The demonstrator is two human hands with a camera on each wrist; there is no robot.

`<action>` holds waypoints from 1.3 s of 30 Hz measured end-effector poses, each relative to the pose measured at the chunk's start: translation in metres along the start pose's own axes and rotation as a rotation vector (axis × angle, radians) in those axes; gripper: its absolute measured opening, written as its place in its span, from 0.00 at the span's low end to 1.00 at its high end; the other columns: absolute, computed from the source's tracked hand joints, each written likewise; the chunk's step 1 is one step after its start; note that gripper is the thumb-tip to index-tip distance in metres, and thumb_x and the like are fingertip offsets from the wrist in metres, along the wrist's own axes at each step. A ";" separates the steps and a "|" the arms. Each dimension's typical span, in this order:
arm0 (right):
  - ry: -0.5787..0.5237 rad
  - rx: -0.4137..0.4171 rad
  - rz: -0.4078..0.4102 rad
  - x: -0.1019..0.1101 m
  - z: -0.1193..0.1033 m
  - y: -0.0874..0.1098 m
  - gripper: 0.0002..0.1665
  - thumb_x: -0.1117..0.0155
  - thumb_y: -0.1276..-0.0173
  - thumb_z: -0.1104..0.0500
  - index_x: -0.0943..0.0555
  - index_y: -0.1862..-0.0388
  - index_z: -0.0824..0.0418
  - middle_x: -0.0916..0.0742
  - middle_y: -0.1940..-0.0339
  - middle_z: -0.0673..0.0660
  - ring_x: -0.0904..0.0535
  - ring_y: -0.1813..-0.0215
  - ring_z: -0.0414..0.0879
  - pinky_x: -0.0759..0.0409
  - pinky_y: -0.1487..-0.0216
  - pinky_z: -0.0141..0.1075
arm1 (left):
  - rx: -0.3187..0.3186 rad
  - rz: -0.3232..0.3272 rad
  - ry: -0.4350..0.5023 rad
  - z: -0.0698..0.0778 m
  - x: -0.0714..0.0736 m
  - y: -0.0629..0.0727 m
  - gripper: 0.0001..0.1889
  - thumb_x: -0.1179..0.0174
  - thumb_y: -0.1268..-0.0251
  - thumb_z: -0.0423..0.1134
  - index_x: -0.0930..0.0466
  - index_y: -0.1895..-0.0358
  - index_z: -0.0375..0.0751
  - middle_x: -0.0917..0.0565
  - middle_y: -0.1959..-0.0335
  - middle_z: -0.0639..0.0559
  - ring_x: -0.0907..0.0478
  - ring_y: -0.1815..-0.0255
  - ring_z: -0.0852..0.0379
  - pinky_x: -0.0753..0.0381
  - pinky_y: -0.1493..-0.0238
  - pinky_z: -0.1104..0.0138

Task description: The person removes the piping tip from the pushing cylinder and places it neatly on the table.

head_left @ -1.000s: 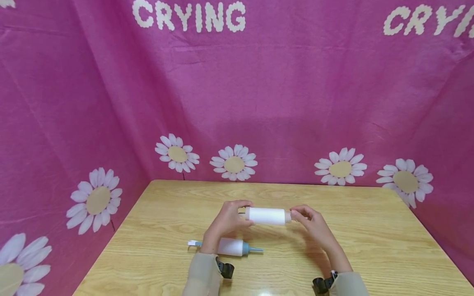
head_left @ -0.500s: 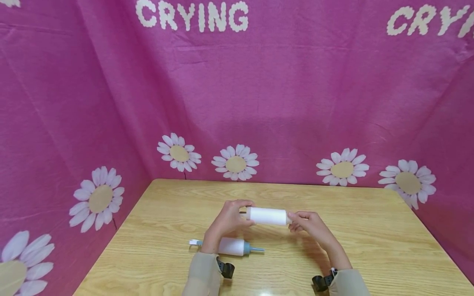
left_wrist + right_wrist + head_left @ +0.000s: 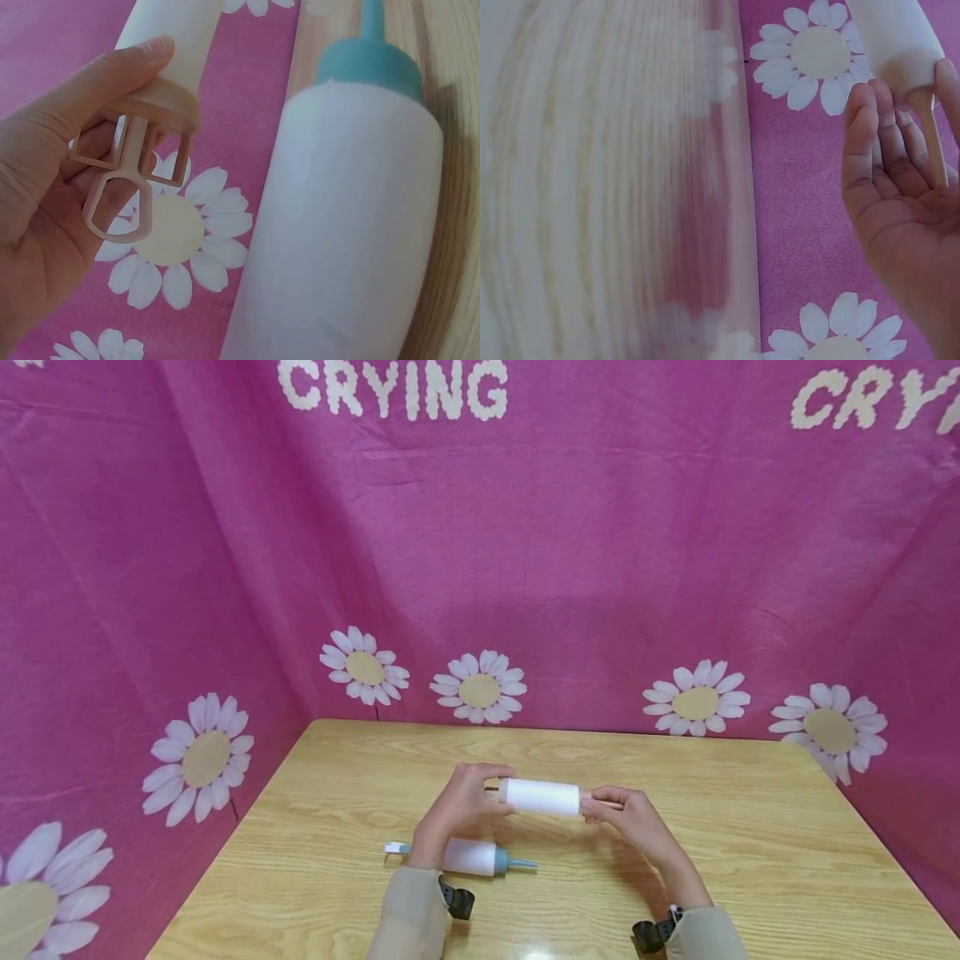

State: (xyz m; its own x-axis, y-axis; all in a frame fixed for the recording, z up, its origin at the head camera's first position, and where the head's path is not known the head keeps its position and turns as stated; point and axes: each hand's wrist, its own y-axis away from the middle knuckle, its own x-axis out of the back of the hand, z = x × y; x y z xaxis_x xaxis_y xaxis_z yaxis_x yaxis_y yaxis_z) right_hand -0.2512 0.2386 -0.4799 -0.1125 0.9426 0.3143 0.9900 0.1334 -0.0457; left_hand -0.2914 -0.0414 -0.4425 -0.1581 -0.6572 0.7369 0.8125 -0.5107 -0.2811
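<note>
A white syringe (image 3: 543,797) with beige ends is held level above the table by both hands. The left hand (image 3: 463,797) grips its plunger end, thumb along the beige collar; side finger frames and a plunger ring (image 3: 116,206) show in the left wrist view. At the other end the right hand (image 3: 628,814) pinches the nozzle's base between thumb and fingers, and the thin beige nozzle (image 3: 933,142) points into the palm. A second white syringe (image 3: 471,857) with a teal cap (image 3: 369,67) and tip lies nearer the body, partly hidden behind the left wrist.
Both syringes are over a wood-grain table (image 3: 750,827). A pink cloth (image 3: 570,543) with daisies and white lettering hangs behind and at the sides. Black wrist cameras (image 3: 457,900) are strapped at both cuffs.
The right hand's fingers shift around the nozzle end and settle lower on it, and the thin nozzle now shows across them. The left hand and the teal-capped syringe stay put.
</note>
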 end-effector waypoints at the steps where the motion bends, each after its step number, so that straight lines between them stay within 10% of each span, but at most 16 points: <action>1: 0.009 0.007 0.000 0.000 0.000 0.001 0.21 0.35 0.31 0.55 0.19 0.51 0.74 0.12 0.63 0.57 0.16 0.63 0.35 0.15 0.53 0.38 | 0.002 -0.003 0.005 -0.001 0.000 0.000 0.21 0.23 0.53 0.41 0.15 0.52 0.47 0.12 0.54 0.51 0.18 0.60 0.57 0.19 0.59 0.73; 28: 0.128 0.134 0.067 -0.005 0.001 0.005 0.25 0.33 0.33 0.53 0.23 0.41 0.62 0.16 0.44 0.61 0.23 0.49 0.33 0.20 0.49 0.34 | 0.024 -0.026 0.027 -0.002 0.004 0.003 0.20 0.24 0.51 0.39 0.16 0.53 0.49 0.12 0.56 0.53 0.21 0.60 0.59 0.19 0.59 0.72; 39: 0.019 -0.059 -0.035 0.000 -0.005 -0.001 0.32 0.53 0.21 0.47 0.19 0.58 0.78 0.13 0.76 0.56 0.17 0.72 0.42 0.14 0.63 0.40 | 0.005 -0.034 0.006 -0.001 0.005 0.005 0.20 0.24 0.51 0.41 0.16 0.52 0.49 0.13 0.54 0.53 0.21 0.59 0.61 0.19 0.58 0.73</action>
State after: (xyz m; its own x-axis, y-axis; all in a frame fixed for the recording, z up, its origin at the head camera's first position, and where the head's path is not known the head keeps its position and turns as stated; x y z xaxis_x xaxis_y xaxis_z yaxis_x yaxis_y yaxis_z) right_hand -0.2517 0.2365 -0.4751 -0.1463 0.9316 0.3327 0.9888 0.1476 0.0216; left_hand -0.2890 -0.0482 -0.4406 -0.1894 -0.6427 0.7423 0.8094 -0.5302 -0.2526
